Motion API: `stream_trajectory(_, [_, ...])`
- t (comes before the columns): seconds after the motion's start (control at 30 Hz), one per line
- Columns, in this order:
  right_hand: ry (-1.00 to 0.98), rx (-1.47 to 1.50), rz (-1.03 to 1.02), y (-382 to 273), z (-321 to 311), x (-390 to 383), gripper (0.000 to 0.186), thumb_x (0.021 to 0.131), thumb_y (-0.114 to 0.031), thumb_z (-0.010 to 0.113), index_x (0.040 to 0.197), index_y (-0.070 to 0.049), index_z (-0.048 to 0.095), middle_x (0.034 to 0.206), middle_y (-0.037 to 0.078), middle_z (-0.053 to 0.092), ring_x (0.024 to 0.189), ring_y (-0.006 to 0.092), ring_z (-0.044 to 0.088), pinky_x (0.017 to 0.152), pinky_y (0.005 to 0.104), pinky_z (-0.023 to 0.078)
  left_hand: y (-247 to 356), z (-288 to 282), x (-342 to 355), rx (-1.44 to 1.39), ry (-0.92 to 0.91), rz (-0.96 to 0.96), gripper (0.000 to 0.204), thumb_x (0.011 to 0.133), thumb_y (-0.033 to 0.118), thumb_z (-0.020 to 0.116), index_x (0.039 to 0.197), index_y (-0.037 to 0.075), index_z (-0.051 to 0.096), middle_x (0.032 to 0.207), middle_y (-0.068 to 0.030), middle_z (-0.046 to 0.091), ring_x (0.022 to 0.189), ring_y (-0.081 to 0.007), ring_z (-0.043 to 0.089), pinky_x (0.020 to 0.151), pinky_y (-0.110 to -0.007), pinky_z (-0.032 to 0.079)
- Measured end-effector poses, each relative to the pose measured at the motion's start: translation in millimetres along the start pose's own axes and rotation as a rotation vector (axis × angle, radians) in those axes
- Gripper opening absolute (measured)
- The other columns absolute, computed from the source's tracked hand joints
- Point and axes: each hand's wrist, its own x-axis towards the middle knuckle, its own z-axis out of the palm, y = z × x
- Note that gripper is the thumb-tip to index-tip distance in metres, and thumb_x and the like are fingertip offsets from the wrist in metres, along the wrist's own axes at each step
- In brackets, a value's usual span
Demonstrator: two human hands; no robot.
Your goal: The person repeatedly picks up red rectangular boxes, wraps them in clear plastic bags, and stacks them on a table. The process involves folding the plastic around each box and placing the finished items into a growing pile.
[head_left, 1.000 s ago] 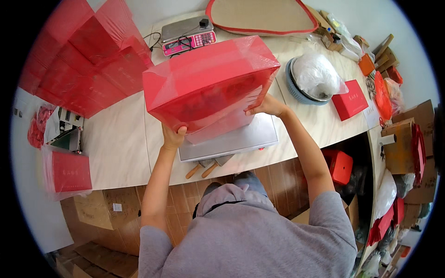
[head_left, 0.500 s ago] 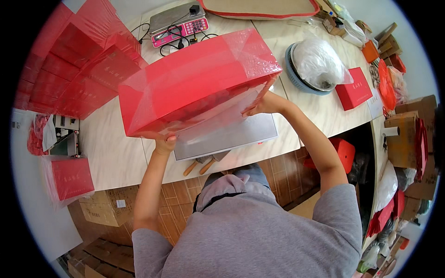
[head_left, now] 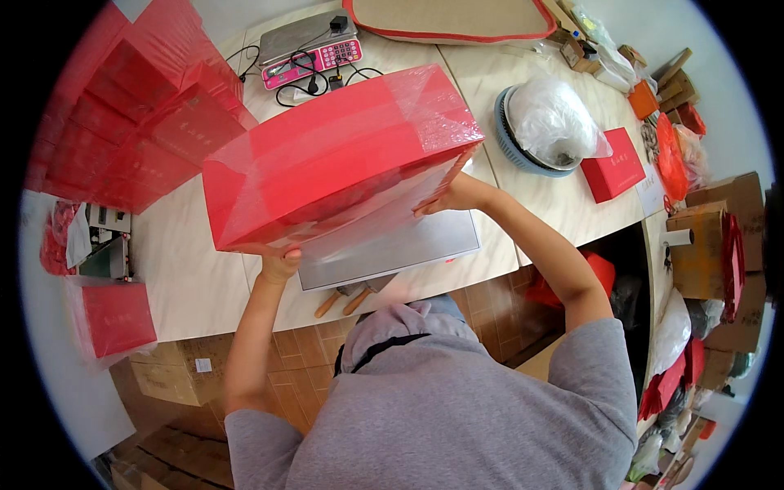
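Between my hands is a large red box [head_left: 327, 151] in clear plastic wrap, held tilted above the table. My left hand [head_left: 282, 263] grips its lower left corner, thumb showing and the other fingers hidden beneath. On the right side, my right hand [head_left: 457, 196] is closed on the box's near lower edge. Under the box lies a flat grey plate [head_left: 392, 255] with a pale rim, partly covered by it. Two trowel-like tools with wooden handles [head_left: 343, 304] stick out from the plate's near edge.
Wrapped red boxes [head_left: 139, 106] are stacked at the far left, with another wrapped box [head_left: 118, 317] at the table's left end. Behind stands a pink scale [head_left: 314, 61] with black cables. A basin [head_left: 531, 147] holding a plastic bag and a small red box [head_left: 612, 166] sit at right.
The whole view has shifted slightly. The red box, still in both hands, sits a little lower and further left in the picture. Both hands keep their hold.
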Motion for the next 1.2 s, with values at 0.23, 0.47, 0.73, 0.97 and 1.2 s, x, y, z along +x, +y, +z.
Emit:
stream_trajectory(0.23, [-0.025, -0.03, -0.052, -6.3, 15.3, 21.2, 0.097, 0.06, -0.008, 0.083, 0.137, -0.004, 0.024, 0.13, 0.015, 0.042, 0.117, 0.0245, 0.045, 0.096, 0.0336, 0.041, -87.0, -40.7, -75.1, 0.312, 0.181, 0.055, 0.062, 0.086, 0.059, 0.051, 0.1, 0.0, 0.065, 0.099, -0.012, 0.066, 0.1, -0.027, 0.059, 0.092, -0.04, 0.041])
stream_trajectory(0.47, [-0.072, 0.005, -0.012, -17.2, 20.4, 34.5, 0.107, 0.058, -0.01, 0.085, 0.138, -0.005, 0.015, 0.134, 0.018, 0.034, 0.123, 0.0319, 0.04, 0.1, 0.0396, 0.039, -96.1, -66.4, -93.0, 0.405, 0.137, -0.072, 0.056, 0.085, 0.054, 0.055, 0.098, 0.001, 0.066, 0.1, -0.0133, 0.065, 0.101, -0.0271, 0.058, 0.092, -0.039, 0.041])
stream_trajectory(0.73, [-0.051, -0.139, -0.046, -0.3, -10.4, 2.5, 0.076, 0.061, -0.013, 0.083, 0.126, -0.005, 0.045, 0.125, 0.013, 0.051, 0.113, 0.0259, 0.05, 0.093, 0.035, 0.043, -79.1, -6.5, -55.5, 0.157, -0.116, -0.16, 0.05, 0.084, 0.05, 0.059, 0.094, 0.001, 0.066, 0.102, -0.0141, 0.064, 0.102, -0.0269, 0.057, 0.091, -0.039, 0.042])
stream_trajectory(0.97, [0.015, -0.053, -0.037, 3.7, -17.3, -4.8, 0.077, 0.059, -0.015, 0.083, 0.127, -0.005, 0.047, 0.12, 0.013, 0.055, 0.111, 0.0242, 0.052, 0.095, 0.0352, 0.042, -35.9, -15.0, -30.6, 0.134, -0.146, -0.192, 0.045, 0.083, 0.046, 0.063, 0.09, 0.001, 0.067, 0.103, -0.0149, 0.063, 0.103, -0.0267, 0.057, 0.09, -0.039, 0.043])
stream_trajectory(1.2, [-0.05, 0.316, -0.108, -36.4, 22.7, -23.5, 0.072, 0.072, -0.027, 0.078, 0.13, -0.002, 0.043, 0.125, 0.016, 0.053, 0.118, 0.0253, 0.049, 0.099, 0.0359, 0.039, 133.3, -42.9, -7.8, -0.113, 0.274, -0.435, 0.067, 0.074, 0.039, 0.073, 0.12, -0.004, 0.048, 0.121, -0.013, 0.051, 0.11, -0.0244, 0.051, 0.093, -0.039, 0.041])
